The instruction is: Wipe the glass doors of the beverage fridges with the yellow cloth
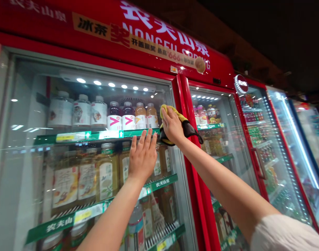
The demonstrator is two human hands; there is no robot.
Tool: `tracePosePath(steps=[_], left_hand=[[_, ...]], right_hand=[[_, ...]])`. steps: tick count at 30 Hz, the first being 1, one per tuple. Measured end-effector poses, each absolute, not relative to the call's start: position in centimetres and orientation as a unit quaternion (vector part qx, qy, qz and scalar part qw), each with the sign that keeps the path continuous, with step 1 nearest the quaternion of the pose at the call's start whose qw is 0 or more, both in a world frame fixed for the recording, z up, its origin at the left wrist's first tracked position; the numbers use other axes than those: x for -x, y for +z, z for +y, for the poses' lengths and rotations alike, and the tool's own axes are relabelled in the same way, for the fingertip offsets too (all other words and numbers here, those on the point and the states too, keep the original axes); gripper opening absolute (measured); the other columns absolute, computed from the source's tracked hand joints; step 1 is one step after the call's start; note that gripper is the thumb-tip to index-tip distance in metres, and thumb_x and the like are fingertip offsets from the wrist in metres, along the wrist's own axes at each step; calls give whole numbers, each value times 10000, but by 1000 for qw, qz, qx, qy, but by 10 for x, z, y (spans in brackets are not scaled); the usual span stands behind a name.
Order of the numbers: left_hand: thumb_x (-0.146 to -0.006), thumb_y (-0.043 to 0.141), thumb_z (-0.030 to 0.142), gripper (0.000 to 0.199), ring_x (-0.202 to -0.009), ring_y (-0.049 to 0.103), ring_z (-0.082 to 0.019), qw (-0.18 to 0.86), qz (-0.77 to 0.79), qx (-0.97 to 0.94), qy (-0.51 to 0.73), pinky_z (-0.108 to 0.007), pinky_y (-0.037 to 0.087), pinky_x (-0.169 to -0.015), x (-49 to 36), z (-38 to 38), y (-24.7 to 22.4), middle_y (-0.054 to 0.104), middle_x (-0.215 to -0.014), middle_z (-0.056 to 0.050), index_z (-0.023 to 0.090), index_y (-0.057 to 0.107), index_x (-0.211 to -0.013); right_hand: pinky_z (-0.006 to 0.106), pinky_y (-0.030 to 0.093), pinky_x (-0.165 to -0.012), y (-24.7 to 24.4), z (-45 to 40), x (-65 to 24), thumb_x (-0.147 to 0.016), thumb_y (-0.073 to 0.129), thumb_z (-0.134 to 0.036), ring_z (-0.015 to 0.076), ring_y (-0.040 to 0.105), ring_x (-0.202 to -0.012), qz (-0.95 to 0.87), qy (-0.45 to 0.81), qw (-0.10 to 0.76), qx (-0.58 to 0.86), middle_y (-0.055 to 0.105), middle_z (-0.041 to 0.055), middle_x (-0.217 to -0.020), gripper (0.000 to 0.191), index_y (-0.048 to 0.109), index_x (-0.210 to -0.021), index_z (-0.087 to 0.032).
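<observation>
My right hand (172, 126) presses a yellow and dark grey cleaning cloth (188, 129) against the glass door (26, 104) of a red drinks fridge, close to the door's right edge. Part of the cloth is hidden under the palm, and its dark edge hangs out to the right over the red frame. Lower and to the left, my left hand (142, 157) is raised against the same glass with its fingers stretched out, holding nothing. Behind the pane stand several bottles (82, 109) on shelves with green label strips.
A red door frame (188, 153) divides this door from a second glass door (227, 115) on the right. Further fridges (264, 132) run off along the right, one with a long handle (258, 163). A lettered red header (102, 52) spans the top.
</observation>
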State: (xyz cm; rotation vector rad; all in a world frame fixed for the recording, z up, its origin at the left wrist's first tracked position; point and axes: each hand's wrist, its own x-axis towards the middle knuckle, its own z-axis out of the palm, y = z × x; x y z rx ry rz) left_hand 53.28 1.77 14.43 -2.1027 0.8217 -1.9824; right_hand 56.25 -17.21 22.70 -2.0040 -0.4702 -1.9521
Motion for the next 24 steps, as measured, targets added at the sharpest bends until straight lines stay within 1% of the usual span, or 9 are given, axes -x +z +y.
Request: tracePosePath(steps=[2,4,8,10,12,16,19,21,24], left_hand=[[-1019,424,252,702,-1586,75,-215,68,276,695,-661,-519,55,-1313,-534,18,144,143,-1693,-40,247,87,-1635],[-1017,425,251,709,-1584,83,-219,68,278,690,-665,-517,56,-1315,-534,18,143,126,-1693,-43,244,81,-1636],[-1007,425,238,718,-1580,112,-229,69,276,686,-670,-533,82,-1312,-536,19,142,126,-1690,-53,235,81,-1637],[-995,429,221,710,-1580,121,-236,76,273,686,-670,-542,76,-1311,-536,20,142,144,-1688,-59,221,123,-1635],[-990,422,210,682,-1578,136,-241,85,266,686,-672,-525,60,-1315,-536,20,142,161,-1684,-74,183,181,-1628],[-1015,398,239,629,-1577,144,-237,96,260,686,-672,-471,57,-1320,-535,20,142,177,-1679,-103,114,237,-1610],[-1011,427,254,658,-1579,139,-228,107,272,690,-663,-472,86,-1319,-534,24,142,175,-1683,-89,147,204,-1621],[-998,464,265,711,-1578,155,-225,117,276,691,-657,-486,91,-1318,-531,32,143,182,-1684,-75,182,149,-1631],[-992,501,301,759,-1573,188,-226,128,268,689,-661,-491,85,-1318,-524,56,149,214,-1682,-62,222,107,-1636]], right_hand=[[459,293,-1261,204,-176,-556,-1013,369,-196,229,287,-1549,-197,-671,113,706,369,80,-1651,540,434,-1548,-222],[439,308,-1257,197,-180,-553,-1006,361,-167,214,309,-1540,-196,-666,101,713,378,59,-1648,552,440,-1546,-251],[462,321,-1249,237,-177,-557,-975,348,-108,238,327,-1532,-140,-668,136,718,379,79,-1645,590,445,-1545,-225],[492,315,-1248,259,-170,-559,-968,345,-97,251,314,-1538,-125,-671,152,714,375,90,-1646,600,438,-1549,-210],[495,299,-1254,263,-166,-558,-976,349,-109,247,292,-1548,-140,-670,140,715,360,86,-1654,592,429,-1554,-208],[448,275,-1266,228,-175,-545,-1002,350,-141,211,295,-1547,-235,-636,47,734,348,59,-1660,560,434,-1548,-232],[474,250,-1272,208,-191,-537,-999,329,-115,209,339,-1528,-263,-619,16,740,404,54,-1631,536,494,-1497,-227],[500,249,-1269,214,-197,-538,-990,313,-95,210,364,-1516,-251,-630,42,734,457,65,-1600,524,530,-1452,-210],[491,303,-1247,245,-186,-548,-952,312,-59,207,376,-1509,-211,-658,131,711,473,103,-1586,543,530,-1436,-171]])
